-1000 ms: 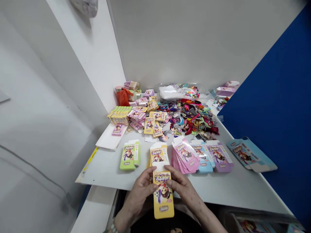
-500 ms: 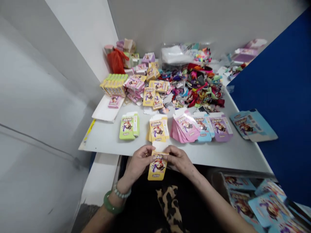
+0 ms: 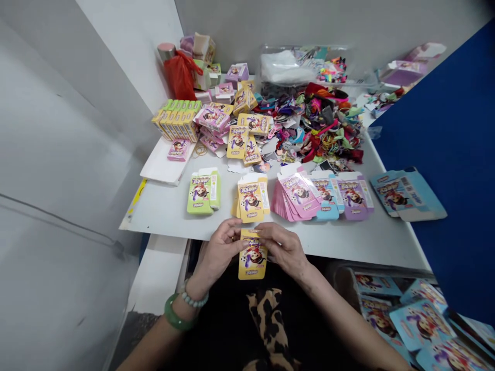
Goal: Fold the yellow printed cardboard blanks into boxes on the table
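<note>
Just off the table's front edge, a yellow cardboard box (image 3: 253,264) with a cartoon girl on its face is held between both hands. My left hand (image 3: 224,247) is closed on its left upper side, the thumb lying across the front. At the upper right, my right hand (image 3: 284,248) grips the box's top end, fingers over the top edge. Directly beyond the hands lies a stack of flat yellow boxes (image 3: 252,202). To its left is a stack of green boxes (image 3: 200,193); to its right a fanned pile of pink boxes (image 3: 297,193).
Blue boxes (image 3: 328,198) and purple boxes (image 3: 351,201) lie farther right. Behind is a heap of colourful hair accessories (image 3: 317,129). Filled yellow and green boxes (image 3: 177,122) stand in a row at left, near a red bag (image 3: 181,77). A bin of blue boxes (image 3: 423,322) sits low right.
The white flap that stood up at the top of the yellow box no longer shows; the top is now folded down. My right fingers have moved over the top edge. The view has shifted slightly.
</note>
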Tool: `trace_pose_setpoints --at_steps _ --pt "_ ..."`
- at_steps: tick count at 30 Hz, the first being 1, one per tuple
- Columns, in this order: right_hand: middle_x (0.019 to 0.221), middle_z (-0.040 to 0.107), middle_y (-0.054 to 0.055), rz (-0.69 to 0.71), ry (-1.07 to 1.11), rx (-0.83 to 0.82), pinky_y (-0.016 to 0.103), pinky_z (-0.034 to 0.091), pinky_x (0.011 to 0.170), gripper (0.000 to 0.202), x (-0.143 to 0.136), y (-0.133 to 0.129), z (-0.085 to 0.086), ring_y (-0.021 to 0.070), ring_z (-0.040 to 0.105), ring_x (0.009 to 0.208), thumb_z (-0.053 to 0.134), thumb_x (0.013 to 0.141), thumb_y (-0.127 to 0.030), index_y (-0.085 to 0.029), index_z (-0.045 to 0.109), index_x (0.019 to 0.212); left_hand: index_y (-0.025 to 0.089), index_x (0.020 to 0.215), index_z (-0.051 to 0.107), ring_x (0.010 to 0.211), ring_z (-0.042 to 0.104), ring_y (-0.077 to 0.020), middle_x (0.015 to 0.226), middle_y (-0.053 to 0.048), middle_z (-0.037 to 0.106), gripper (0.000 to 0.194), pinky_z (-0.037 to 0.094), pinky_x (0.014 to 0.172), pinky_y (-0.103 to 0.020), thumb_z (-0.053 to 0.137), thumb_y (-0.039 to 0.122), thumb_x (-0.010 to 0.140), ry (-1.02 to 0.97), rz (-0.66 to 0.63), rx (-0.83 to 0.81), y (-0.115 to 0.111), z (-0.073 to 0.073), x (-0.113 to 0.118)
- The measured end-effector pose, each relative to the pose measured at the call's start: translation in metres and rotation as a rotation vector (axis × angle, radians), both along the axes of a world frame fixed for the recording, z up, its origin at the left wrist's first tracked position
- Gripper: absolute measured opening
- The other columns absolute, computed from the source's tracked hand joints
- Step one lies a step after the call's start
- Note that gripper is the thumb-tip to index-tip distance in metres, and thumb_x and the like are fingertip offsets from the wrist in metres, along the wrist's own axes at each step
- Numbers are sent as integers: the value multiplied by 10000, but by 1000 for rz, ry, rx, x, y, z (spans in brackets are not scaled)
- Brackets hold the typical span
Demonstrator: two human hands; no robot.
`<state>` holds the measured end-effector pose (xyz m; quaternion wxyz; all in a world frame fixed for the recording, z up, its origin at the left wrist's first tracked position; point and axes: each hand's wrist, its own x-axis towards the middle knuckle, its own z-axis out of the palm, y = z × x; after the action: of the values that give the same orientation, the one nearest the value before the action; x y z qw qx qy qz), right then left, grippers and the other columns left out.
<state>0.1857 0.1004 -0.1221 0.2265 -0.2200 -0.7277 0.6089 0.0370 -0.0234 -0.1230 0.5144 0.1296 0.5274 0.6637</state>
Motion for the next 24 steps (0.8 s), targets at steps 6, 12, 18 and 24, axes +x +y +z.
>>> trace_pose_setpoints --at_steps 6,12,18,24 --pt "929 701 55 81 -97 94 309 510 777 229 0 6 20 182 646 833 609 928 -406 -208 676 834 172 967 699 752 635 -137 805 2 704 382 520 733 -269 895 296 664 77 -72 -11 1 2 4" --pt "769 651 9 15 -131 -86 272 460 686 194 -9 4 22 150 590 722 650 851 -381 -200 688 791 177 1034 709 789 639 -139 841 -2 712 396 519 765 -269 875 274 687 114 -93 -5 3 7 9" --pt "675 605 -12 -88 -187 -243 254 421 622 215 -12 2 20 136 531 649 633 794 -392 -194 642 711 181 1079 713 839 673 -168 884 -24 738 417 552 800 -303 859 257 696 115 -81 -8 3 6 12" --pt "726 684 5 36 -270 -136 271 451 653 159 -6 9 29 164 602 695 586 809 -305 -205 704 773 188 1108 724 836 680 -165 893 -25 752 462 548 806 -297 880 237 676 90 -71 -12 1 5 13"
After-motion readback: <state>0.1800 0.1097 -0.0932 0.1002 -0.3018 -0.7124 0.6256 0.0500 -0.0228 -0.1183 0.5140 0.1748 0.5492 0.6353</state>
